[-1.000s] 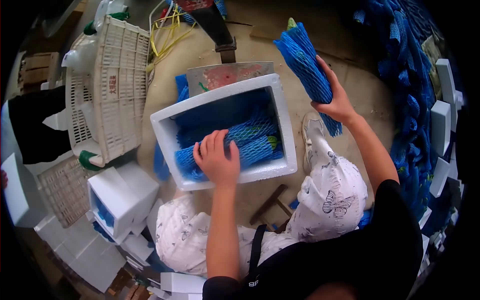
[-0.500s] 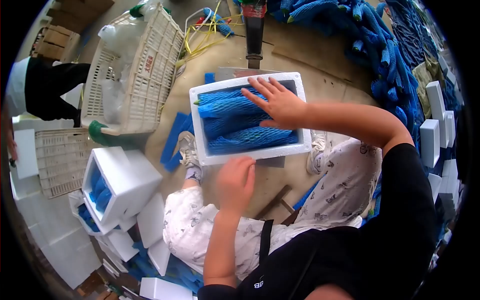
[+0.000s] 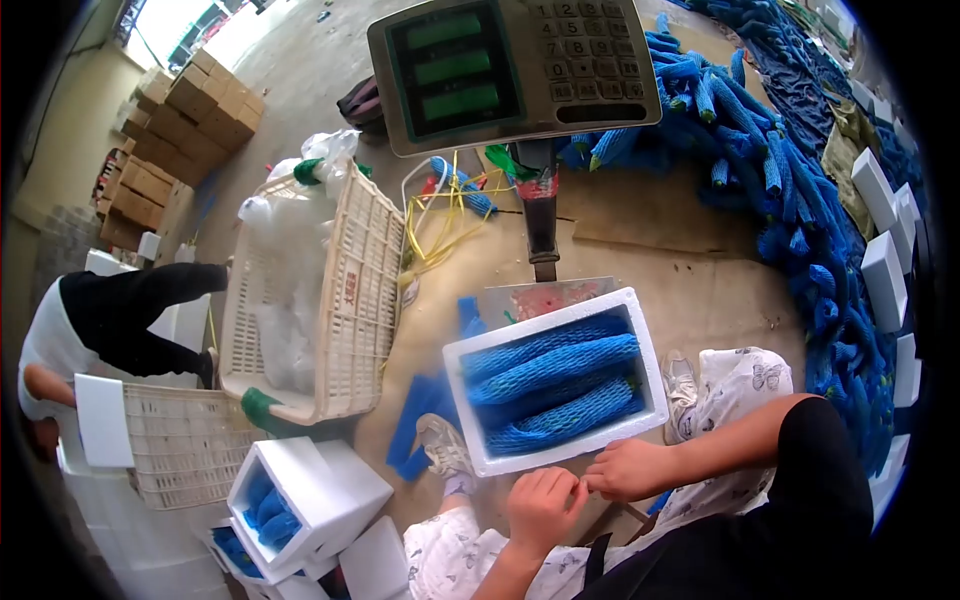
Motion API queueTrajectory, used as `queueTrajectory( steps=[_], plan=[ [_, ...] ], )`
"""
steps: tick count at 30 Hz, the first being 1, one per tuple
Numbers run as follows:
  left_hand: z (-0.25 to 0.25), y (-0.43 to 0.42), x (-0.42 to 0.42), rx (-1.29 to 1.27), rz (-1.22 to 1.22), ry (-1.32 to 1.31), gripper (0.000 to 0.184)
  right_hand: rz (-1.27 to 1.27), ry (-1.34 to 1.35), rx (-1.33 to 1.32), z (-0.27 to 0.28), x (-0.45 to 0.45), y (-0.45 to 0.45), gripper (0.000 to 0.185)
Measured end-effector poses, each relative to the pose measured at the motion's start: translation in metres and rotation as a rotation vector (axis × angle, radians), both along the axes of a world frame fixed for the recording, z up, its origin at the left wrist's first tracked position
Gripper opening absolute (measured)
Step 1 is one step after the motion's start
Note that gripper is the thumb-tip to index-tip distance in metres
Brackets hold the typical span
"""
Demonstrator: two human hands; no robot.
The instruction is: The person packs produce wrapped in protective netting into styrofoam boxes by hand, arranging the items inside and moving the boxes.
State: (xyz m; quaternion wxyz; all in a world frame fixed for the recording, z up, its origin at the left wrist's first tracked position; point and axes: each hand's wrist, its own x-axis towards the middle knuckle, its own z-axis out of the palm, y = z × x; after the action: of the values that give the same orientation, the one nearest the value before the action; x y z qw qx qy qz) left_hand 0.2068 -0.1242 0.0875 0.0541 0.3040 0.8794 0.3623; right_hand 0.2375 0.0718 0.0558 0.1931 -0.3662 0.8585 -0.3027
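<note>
A white foam box [image 3: 655, 385] sits on the platform of a scale [image 3: 540, 295]. Long pieces wrapped in blue mesh sleeves [image 3: 560, 365] lie side by side inside it. Just off the box's near rim is my left hand [image 3: 543, 505], its fingers curled inward. My right hand [image 3: 632, 470] is also closed beside that rim, its fingertips meeting those of the left. Whatever the fingers may hold is too small or hidden to make out. The scale's keypad and display [image 3: 515, 70] stand above the far side of the box.
Left stands a crate [image 3: 350, 300] with clear plastic bags. Nearer lies a tipped foam box [image 3: 330, 485] with blue-wrapped pieces. A heap of blue-sleeved pieces [image 3: 790, 200] spreads along the right. Another person [image 3: 120, 320] bends at far left. Yellow strapping [image 3: 450, 235] lies behind.
My right hand has left the blue-sleeved pieces inside the box and come to the near rim, meeting my left hand. The view has tilted up, bringing in the scale display.
</note>
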Motion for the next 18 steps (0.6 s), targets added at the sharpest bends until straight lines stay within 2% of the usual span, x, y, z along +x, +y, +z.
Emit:
queueTrajectory(
  steps=[2, 7, 8, 9, 11, 12, 13, 15, 17, 18],
  plan=[
    [0.003, 0.006, -0.006, 0.013, -0.039, -0.005, 0.015, 0.031, -0.108, -0.112, -0.012, -0.003, 0.001, 0.017],
    [-0.001, 0.011, -0.032, -0.051, -0.067, 0.02, 0.013, -0.001, -0.081, -0.089, -0.01, -0.025, 0.007, 0.014],
    [-0.002, 0.01, -0.038, -0.105, -0.019, 0.01, 0.011, -0.064, -0.02, -0.025, -0.005, -0.038, 0.016, 0.009],
    [-0.008, 0.009, -0.048, -0.057, 0.048, 0.045, 0.011, -0.237, 0.007, -0.018, 0.0, -0.051, 0.023, 0.01],
    [-0.023, -0.001, -0.069, -0.095, 0.173, 0.048, 0.031, -0.539, 0.101, 0.05, -0.006, -0.075, 0.042, 0.034],
    [-0.043, -0.004, -0.081, -0.014, 0.276, 0.059, 0.032, -0.655, 0.149, 0.078, -0.008, -0.087, 0.05, 0.038],
    [-0.063, -0.009, -0.096, -0.056, 0.26, 0.125, 0.032, -0.739, 0.15, 0.166, -0.019, -0.093, 0.058, 0.04],
    [-0.095, -0.01, -0.112, -0.087, 0.238, 0.207, 0.033, -0.725, 0.09, 0.34, -0.047, -0.097, 0.062, 0.035],
    [-0.115, -0.007, -0.113, -0.212, 0.222, -0.101, 0.032, -0.698, 0.027, 0.421, -0.054, -0.096, 0.062, 0.033],
    [-0.117, -0.009, -0.11, -0.212, 0.214, -0.113, 0.032, -0.663, -0.012, 0.445, -0.054, -0.096, 0.058, 0.032]
  ],
)
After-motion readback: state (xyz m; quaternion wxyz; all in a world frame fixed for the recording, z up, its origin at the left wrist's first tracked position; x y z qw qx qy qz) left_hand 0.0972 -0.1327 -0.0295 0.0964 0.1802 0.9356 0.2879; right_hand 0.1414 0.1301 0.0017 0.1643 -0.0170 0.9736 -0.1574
